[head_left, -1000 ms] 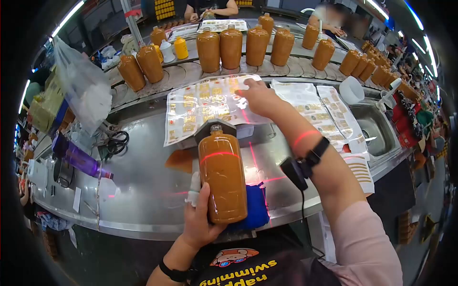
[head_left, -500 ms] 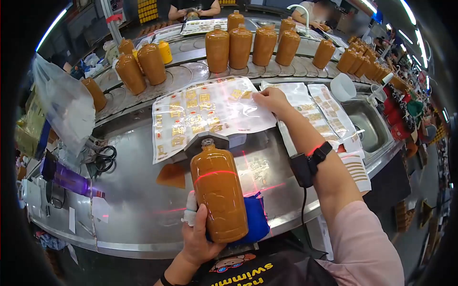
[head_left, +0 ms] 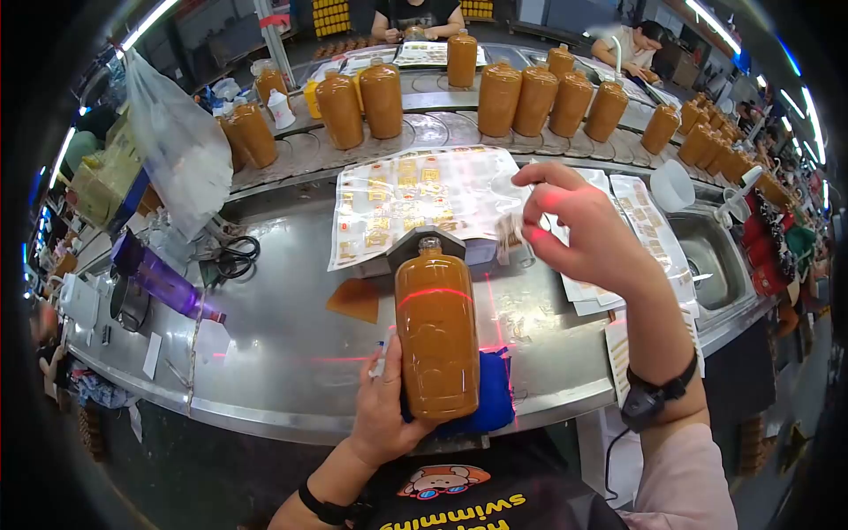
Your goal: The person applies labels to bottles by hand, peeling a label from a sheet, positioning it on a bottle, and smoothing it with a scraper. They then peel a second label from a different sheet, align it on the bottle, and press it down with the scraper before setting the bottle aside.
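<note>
Left hand (head_left: 389,411) gripping base of tall glazed ochre ceramic bottle (head_left: 435,331), lying on blue cloth pad (head_left: 490,399) on steel bench (head_left: 283,291), neck resting against grey block (head_left: 415,247). Right hand (head_left: 579,225) pinching small gold sticker (head_left: 508,234) above bottle neck, fingers together. Judging bottle heavy, glaze slippery, breakable; gripping low. Sticker flimsy; holding by edge.

You're on a factory labelling line: brown bottles (head_left: 517,99) ride a curved conveyor (head_left: 424,132) at 12 o'clock, label sheets (head_left: 415,199) cover your steel counter (head_left: 283,309), and co-workers (head_left: 415,16) sit beyond.
</note>
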Available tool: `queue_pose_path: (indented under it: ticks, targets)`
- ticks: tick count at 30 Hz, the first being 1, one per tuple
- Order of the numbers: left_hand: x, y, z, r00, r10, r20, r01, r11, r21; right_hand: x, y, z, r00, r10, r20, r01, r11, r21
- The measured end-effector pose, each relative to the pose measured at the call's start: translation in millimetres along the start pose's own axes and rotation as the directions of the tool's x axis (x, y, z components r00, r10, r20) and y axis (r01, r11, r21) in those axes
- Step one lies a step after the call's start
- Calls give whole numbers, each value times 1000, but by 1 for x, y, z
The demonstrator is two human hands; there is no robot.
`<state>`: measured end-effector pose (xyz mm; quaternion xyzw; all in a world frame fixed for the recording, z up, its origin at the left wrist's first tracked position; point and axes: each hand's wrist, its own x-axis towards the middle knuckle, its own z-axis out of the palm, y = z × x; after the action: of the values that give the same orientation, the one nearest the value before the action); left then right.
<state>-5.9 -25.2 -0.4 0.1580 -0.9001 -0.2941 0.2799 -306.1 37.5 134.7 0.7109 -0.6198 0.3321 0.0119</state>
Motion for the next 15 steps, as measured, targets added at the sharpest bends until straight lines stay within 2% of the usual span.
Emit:
queue_pose_path:
  ticks: [1,4,7,10,11,13,14,15]
  targets:
    - [0,3,-2,1000,4,0,-4,1000,19,0,-14,-9,999,-13,48,10,998,60]
    - [1,11,-11,996,58,70,-70,982,175,2,-47,-27,970,-201,135,181,972,149]
    - [-4,8,-7,995,0,103,-21,980,199,3,-61,-14,947,-278,161,241,947,214]
    - [5,11,-18,997,-4,76,13,994,-113,10,-40,24,951,-229,206,170,949,266]
    - [8,9,-17,999,-37,38,48,945,-323,10,-34,37,954,-181,237,115,957,266]
    - [16,4,-10,992,-130,-11,86,717,-692,8,-22,59,971,-118,208,64,966,250]
    - [26,11,-11,978,-207,-22,113,618,-778,8,-21,65,977,-87,195,38,969,243]
    - [34,14,-12,960,-277,32,200,605,-771,8,-22,67,979,-26,203,-31,962,272]
